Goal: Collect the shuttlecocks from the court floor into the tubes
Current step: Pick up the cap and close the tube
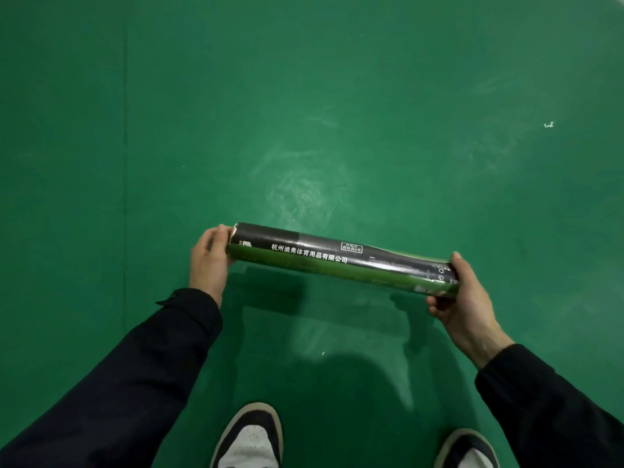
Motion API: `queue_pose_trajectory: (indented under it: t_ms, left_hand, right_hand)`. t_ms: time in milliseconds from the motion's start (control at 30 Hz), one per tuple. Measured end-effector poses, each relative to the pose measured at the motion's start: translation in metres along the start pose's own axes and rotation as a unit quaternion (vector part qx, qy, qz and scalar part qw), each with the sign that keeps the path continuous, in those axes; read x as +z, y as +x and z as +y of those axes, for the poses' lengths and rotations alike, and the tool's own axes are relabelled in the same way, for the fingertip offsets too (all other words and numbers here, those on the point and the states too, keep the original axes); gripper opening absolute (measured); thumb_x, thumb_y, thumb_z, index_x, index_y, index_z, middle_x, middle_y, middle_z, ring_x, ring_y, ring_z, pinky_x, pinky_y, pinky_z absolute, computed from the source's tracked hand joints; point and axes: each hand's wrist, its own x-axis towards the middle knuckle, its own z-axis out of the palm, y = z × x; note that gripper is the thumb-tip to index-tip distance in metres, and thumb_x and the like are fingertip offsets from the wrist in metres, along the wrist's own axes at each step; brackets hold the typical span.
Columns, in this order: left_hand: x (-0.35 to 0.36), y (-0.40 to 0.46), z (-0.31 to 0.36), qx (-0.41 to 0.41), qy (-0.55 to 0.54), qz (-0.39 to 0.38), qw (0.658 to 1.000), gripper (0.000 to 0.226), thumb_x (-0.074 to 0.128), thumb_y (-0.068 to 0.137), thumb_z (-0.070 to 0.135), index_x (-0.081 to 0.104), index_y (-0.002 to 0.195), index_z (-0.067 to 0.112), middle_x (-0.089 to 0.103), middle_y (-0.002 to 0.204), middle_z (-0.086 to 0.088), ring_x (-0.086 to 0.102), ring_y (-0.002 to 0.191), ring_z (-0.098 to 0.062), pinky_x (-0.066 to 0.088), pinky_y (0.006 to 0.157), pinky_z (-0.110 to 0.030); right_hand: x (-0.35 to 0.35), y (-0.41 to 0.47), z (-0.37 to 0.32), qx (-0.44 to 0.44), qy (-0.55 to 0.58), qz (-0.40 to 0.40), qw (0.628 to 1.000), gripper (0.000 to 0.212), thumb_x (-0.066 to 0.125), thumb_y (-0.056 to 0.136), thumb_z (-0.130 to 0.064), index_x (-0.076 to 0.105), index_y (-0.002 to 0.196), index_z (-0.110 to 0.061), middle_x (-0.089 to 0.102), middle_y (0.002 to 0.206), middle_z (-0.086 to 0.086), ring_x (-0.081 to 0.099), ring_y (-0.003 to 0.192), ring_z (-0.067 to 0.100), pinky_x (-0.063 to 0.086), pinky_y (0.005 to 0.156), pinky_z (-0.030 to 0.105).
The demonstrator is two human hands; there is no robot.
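Got the tube (341, 260) lying sideways between my hands, left hand (209, 261) curled round its left end, right hand (464, 298) gripping the right end, no shuttlecock close to either.

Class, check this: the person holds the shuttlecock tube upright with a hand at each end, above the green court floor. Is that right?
Not quite. The head view shows the shuttlecock tube held roughly horizontal, not upright. The left hand and right hand are at its ends, above the green court floor.

The shuttlecock tube (341, 260) looks like glossy printed cardboard; the court floor (304, 113) is smooth, scuffed green vinyl; the sleeves (141, 366) are matt cloth.
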Motion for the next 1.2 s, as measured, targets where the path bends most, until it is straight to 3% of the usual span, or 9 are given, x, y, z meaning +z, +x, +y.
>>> queue_pose_trajectory:
  t_ms: [133,233,400,567,667,800,967,1067,1200]
  left_hand:
    - [0.000,0.005,0.012,-0.053,-0.061,-0.004,0.997,0.035,0.037,0.113,0.040,0.067,0.105,0.023,0.065,0.105,-0.002,0.059,0.102,-0.017,0.047,0.109,-0.049]
    - [-0.001,0.000,0.020,-0.101,-0.130,-0.036,0.986,0.041,0.038,0.109,0.054,0.066,0.104,0.024,0.067,0.109,-0.009,0.064,0.108,-0.025,0.051,0.100,-0.052]
    - [-0.009,0.003,0.014,-0.090,-0.143,-0.016,0.986,0.049,0.037,0.106,0.064,0.067,0.114,0.026,0.070,0.111,-0.005,0.067,0.108,-0.023,0.054,0.095,-0.052]
    - [-0.008,0.002,0.008,-0.098,-0.141,0.015,0.985,0.030,0.055,0.104,0.050,0.061,0.097,0.022,0.064,0.099,-0.003,0.065,0.095,-0.020,0.057,0.085,-0.043]
    - [-0.008,0.002,0.009,-0.100,-0.153,0.062,0.981,0.034,0.051,0.105,0.053,0.059,0.098,0.021,0.063,0.100,-0.003,0.064,0.098,-0.021,0.056,0.087,-0.043]
    - [-0.010,0.004,0.011,-0.093,-0.163,0.058,0.980,0.037,0.044,0.108,0.055,0.060,0.106,0.022,0.065,0.106,-0.002,0.065,0.104,-0.020,0.052,0.105,-0.049]
    - [0.005,0.008,0.025,-0.102,-0.266,0.024,0.958,0.045,0.056,0.100,0.060,0.064,0.127,0.025,0.060,0.128,-0.007,0.054,0.137,-0.028,0.053,0.101,-0.038]
    - [0.020,0.000,0.044,-0.101,-0.267,-0.017,0.958,0.062,0.056,0.099,0.062,0.057,0.145,0.021,0.058,0.133,-0.008,0.056,0.133,-0.029,0.054,0.101,-0.042]
    - [0.029,-0.031,0.083,-0.091,-0.157,-0.009,0.983,0.038,0.042,0.109,0.052,0.060,0.129,0.024,0.062,0.129,-0.004,0.062,0.125,-0.024,0.053,0.105,-0.043]
  right_hand:
    - [0.006,-0.003,0.009,-0.002,0.029,-0.011,1.000,0.034,0.052,0.102,-0.050,0.061,0.088,-0.021,0.069,0.062,0.004,0.052,0.048,0.017,0.043,0.050,0.028]
    - [0.010,-0.005,0.009,-0.007,0.042,-0.034,0.999,0.035,0.051,0.102,-0.049,0.061,0.091,-0.018,0.070,0.064,0.008,0.052,0.046,0.018,0.045,0.048,0.027]
    - [0.013,-0.002,-0.002,-0.045,0.003,-0.102,0.994,0.036,0.042,0.107,-0.042,0.063,0.113,-0.014,0.076,0.083,0.016,0.059,0.052,0.017,0.051,0.048,0.024]
    - [0.015,0.000,-0.002,-0.080,-0.020,-0.092,0.992,0.026,0.054,0.104,-0.032,0.064,0.110,-0.009,0.071,0.085,0.010,0.059,0.056,0.019,0.050,0.051,0.029]
    - [0.015,-0.003,-0.002,-0.111,-0.050,-0.087,0.989,0.024,0.055,0.103,-0.025,0.067,0.108,-0.005,0.071,0.085,0.002,0.060,0.062,0.021,0.051,0.058,0.032]
    - [0.017,-0.005,-0.005,-0.110,-0.055,-0.107,0.987,0.039,0.054,0.104,-0.029,0.066,0.116,0.006,0.073,0.100,0.016,0.069,0.080,0.023,0.055,0.082,0.039]
    - [0.016,-0.002,-0.009,-0.077,-0.006,-0.095,0.992,0.039,0.059,0.098,-0.039,0.071,0.115,-0.006,0.067,0.092,0.012,0.065,0.078,0.020,0.050,0.084,0.042]
    - [0.010,-0.003,-0.016,-0.061,0.043,-0.071,0.995,0.037,0.062,0.095,-0.044,0.072,0.110,-0.012,0.066,0.088,0.008,0.061,0.075,0.018,0.048,0.080,0.038]
    - [-0.006,-0.030,-0.032,-0.022,0.056,-0.023,0.998,0.029,0.058,0.101,-0.044,0.078,0.096,-0.023,0.071,0.085,0.005,0.058,0.074,0.018,0.046,0.079,0.036]
